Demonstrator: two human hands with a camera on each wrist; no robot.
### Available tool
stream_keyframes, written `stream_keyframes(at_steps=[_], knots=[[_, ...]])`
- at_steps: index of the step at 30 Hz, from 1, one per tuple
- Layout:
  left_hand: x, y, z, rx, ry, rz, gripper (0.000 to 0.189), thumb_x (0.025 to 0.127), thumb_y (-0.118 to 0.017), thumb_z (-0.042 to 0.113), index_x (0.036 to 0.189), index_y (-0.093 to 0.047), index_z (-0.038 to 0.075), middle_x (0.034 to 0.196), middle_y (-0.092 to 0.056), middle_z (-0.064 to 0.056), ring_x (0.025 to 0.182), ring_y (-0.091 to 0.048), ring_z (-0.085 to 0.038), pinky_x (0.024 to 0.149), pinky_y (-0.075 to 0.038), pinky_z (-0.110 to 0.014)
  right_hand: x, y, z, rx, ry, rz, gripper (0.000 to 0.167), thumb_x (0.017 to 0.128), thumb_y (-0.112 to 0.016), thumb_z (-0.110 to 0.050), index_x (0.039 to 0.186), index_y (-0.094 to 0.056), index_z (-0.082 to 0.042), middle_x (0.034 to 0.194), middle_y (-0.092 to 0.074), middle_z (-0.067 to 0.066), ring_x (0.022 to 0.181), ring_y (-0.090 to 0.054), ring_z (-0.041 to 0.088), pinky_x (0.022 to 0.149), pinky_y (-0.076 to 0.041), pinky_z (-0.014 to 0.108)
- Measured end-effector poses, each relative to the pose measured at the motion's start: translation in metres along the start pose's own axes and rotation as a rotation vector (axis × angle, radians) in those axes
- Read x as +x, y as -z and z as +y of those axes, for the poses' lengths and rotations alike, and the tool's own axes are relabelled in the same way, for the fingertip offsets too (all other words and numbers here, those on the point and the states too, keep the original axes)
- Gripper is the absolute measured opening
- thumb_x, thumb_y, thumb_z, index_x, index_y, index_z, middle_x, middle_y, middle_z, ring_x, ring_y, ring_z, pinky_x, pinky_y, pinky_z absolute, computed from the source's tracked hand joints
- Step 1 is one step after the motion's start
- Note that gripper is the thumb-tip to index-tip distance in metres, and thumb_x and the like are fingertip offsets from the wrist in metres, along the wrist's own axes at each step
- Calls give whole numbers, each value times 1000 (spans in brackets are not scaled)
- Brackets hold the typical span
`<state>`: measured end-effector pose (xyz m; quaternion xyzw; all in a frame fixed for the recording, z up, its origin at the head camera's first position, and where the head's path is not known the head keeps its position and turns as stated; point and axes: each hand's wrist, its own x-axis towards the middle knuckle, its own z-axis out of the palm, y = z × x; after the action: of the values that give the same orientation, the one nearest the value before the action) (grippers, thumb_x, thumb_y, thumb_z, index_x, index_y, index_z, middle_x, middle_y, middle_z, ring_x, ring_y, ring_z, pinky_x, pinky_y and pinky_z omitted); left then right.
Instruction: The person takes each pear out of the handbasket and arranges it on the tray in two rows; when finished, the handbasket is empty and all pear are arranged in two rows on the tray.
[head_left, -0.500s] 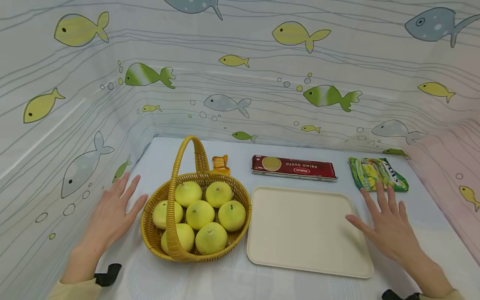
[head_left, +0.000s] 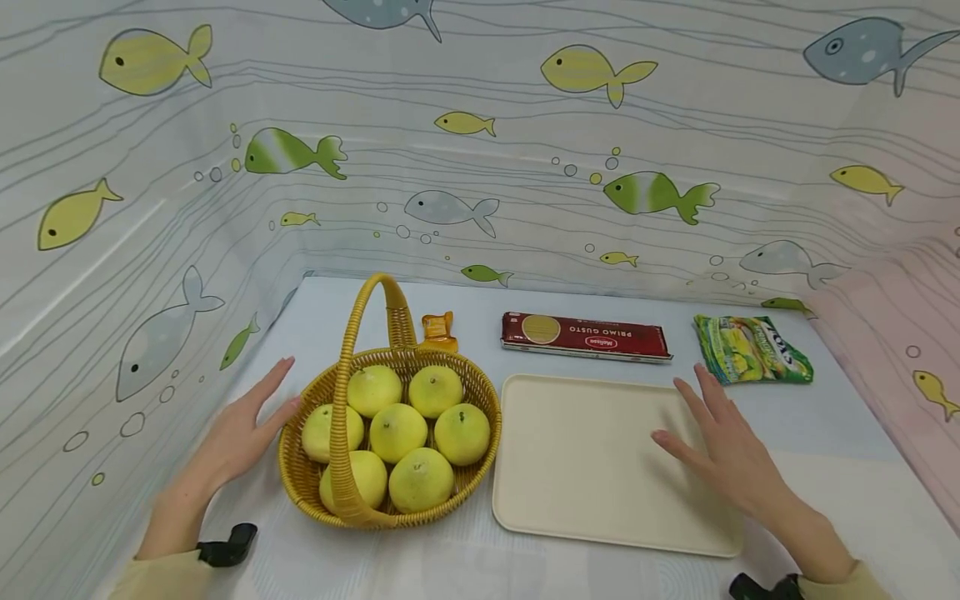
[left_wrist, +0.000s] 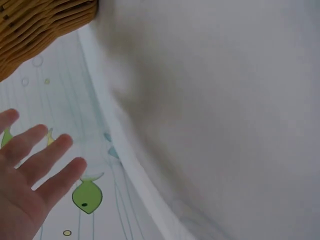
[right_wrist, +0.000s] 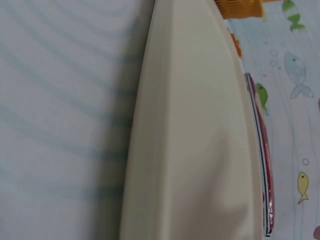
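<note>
A woven yellow-brown basket (head_left: 487,475) with a tall arched handle stands left of centre, holding several round yellow-green fruits (head_left: 399,431). Just off its left rim is my left hand (head_left: 236,437), fingers extended and nothing in them; its thumb tip comes right up to the rim in the head view. The left wrist view shows the same spread fingers (left_wrist: 47,160) below the basket's side (left_wrist: 45,30). To the basket's right lies a flat cream tray (head_left: 585,458) with nothing on it. My right hand (head_left: 738,462), also empty with fingers apart, hovers over the tray's right side.
Behind the tray lies a long dark-red PRIMO GUSTO package (head_left: 585,337). A green-and-yellow bag (head_left: 753,350) sits at the back right. Behind the basket is a small orange packet (head_left: 438,331). Fish-printed cloth walls (head_left: 525,167) enclose the white table.
My right hand has moved left, from the tray's right edge to over the tray. My left hand has turned and shifted slightly right towards the basket. The basket, tray and packages stay put.
</note>
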<state>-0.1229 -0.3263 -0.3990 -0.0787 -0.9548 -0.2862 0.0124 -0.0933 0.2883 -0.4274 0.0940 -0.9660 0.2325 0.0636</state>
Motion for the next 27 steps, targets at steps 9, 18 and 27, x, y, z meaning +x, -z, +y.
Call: stream_keyframes(at_steps=[9,18,27], knots=[[7,-5,-8,-255,-66,-128,61,106,-47,26,161,-20,20,162,-28,-20,140,-38,-45,106,-40,-17,7,-7,-19,52,-26,-46,84,93,-65,-50,160,-24,-20,169,-8,8,143,-30,50,94,-35,77],[9,-7,-19,-478,-174,-226,64,105,-47,11,161,-20,23,162,-28,-18,142,-33,3,99,-33,-5,8,-19,-37,148,-1,-64,78,94,-66,-47,158,-31,-21,168,-17,5,144,-34,44,99,-36,73],[12,-8,-17,-651,-188,-322,61,104,-43,6,160,-19,8,167,-19,-7,140,-28,15,102,-34,-7,19,-36,-57,277,104,-48,71,94,-69,-42,155,-37,-23,162,-33,1,147,-33,32,111,-35,62]])
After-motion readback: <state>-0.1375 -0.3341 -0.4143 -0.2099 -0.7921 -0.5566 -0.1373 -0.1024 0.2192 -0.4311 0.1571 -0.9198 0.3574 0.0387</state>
